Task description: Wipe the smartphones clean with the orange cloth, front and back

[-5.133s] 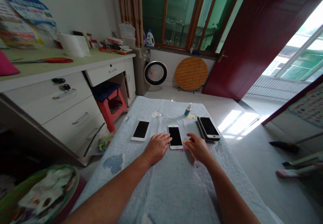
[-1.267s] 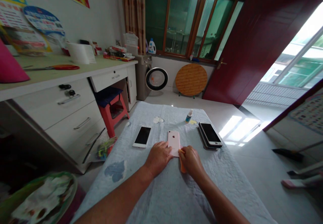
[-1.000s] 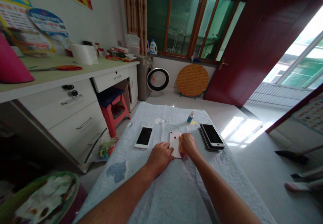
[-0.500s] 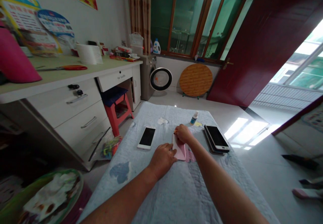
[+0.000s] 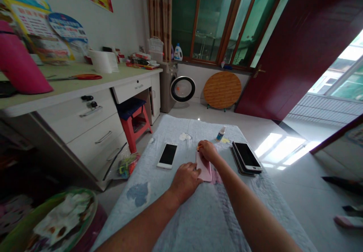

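A pink phone lies back side up on the light blue cloth covering the table. My left hand rests on its near left edge, fingers curled against it. My right hand presses on the phone's far end, closed on a small orange cloth that peeks out at the fingertips. A white phone lies screen up to the left. A stack of phones lies to the right.
A small spray bottle and a crumpled white wipe sit at the table's far end. A white desk with drawers and a red stool stand left. A green basin is at lower left.
The middle phone was turned from screen up to back up. My right hand has slid with the orange cloth from the phone's near end to its far end. My left hand stays at the near edge.
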Demonstrator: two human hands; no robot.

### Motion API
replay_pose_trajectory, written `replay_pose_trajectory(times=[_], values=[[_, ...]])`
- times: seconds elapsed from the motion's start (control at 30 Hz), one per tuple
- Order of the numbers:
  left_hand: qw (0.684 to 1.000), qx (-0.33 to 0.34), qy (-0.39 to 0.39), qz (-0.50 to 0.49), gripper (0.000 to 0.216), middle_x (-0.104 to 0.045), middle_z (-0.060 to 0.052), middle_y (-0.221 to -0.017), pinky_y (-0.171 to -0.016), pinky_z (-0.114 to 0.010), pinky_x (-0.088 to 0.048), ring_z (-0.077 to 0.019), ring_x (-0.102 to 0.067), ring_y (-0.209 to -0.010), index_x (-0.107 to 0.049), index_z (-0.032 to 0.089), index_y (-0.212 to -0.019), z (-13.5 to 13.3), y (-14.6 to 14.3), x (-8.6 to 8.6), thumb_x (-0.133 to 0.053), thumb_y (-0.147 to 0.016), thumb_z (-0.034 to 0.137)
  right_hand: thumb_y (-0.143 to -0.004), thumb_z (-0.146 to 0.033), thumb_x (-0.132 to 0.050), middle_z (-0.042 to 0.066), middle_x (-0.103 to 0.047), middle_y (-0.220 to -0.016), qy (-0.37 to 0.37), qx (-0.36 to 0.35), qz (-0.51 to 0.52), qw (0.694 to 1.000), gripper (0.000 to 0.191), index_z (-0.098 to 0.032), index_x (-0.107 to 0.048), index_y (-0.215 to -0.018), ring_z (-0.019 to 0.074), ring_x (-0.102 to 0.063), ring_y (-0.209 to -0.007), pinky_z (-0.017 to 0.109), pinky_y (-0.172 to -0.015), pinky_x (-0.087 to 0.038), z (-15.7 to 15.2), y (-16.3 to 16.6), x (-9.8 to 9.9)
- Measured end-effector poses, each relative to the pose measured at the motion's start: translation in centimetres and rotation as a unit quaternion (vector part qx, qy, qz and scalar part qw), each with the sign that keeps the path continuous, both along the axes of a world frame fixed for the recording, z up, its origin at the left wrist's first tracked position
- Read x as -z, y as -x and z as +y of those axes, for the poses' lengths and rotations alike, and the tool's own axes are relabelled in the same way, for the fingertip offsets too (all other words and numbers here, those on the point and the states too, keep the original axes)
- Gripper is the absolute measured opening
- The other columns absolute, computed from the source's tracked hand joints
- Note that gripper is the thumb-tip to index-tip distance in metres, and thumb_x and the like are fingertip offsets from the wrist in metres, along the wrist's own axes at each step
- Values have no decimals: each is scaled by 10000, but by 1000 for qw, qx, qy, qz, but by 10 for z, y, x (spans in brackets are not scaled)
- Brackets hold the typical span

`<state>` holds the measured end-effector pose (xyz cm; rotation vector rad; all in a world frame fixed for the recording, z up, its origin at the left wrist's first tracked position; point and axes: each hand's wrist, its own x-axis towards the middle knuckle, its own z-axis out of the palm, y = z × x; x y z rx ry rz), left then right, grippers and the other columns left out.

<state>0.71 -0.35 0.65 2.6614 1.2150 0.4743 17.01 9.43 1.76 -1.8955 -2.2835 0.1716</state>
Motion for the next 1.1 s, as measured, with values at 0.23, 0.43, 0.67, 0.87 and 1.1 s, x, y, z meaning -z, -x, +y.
replay_pose_trajectory(times=[0.23, 0.43, 0.67, 0.87, 1.1], values=[[1000, -2, -11, -2, 239, -614, -86, -1105, -912, -382, -413, -247, -540, -1029, -637, 194, -1014, -1, 0, 1, -649, -822, 338, -839, -124, -462, 125, -667, -914, -8, -40, -20, 999, 262, -137, -720, -880, 201, -581, -913, 274, -813, -370, -4, 12, -3], [1000, -7, -3, -15, 232, -629, -84, -1055, -904, -376, -421, -245, -553, -1012, -643, 185, -994, -3, 0, -4, -654, -821, 339, -843, -125, -477, 115, -673, -931, -4, -104, -27, 994, 249, -147, -725, -840, 204, -551, -966, 295, -853, -354, -13, 24, -7], [999, -20, 10, -48, 250, -636, -66, -1009, -846, -360, -445, -233, -570, -961, -670, 203, -992, -6, 1, -8, -611, -850, 400, -817, -184, -539, 79, -661, -860, -33, -193, -3, 981, 181, -170, -700, -736, 196, -518, -929, 308, -829, -340, -56, 17, 0], [999, -20, -28, -22, 210, -627, -63, -1034, -817, -360, -462, -231, -573, -932, -666, 187, -960, -5, -3, 1, -626, -843, 355, -764, -203, -605, 70, -649, -838, -44, -187, 9, 981, 99, -160, -691, -743, 181, -528, -844, 302, -776, -336, -53, 14, 12], [999, 4, -31, -29, 195, -651, -62, -1001, -847, -353, -452, -225, -575, -942, -645, 167, -975, -5, -4, 4, -624, -847, 313, -860, -122, -491, 90, -641, -911, -59, -40, 40, 997, 222, -141, -704, -920, 164, -550, -855, 256, -805, -359, -13, 20, 6]])
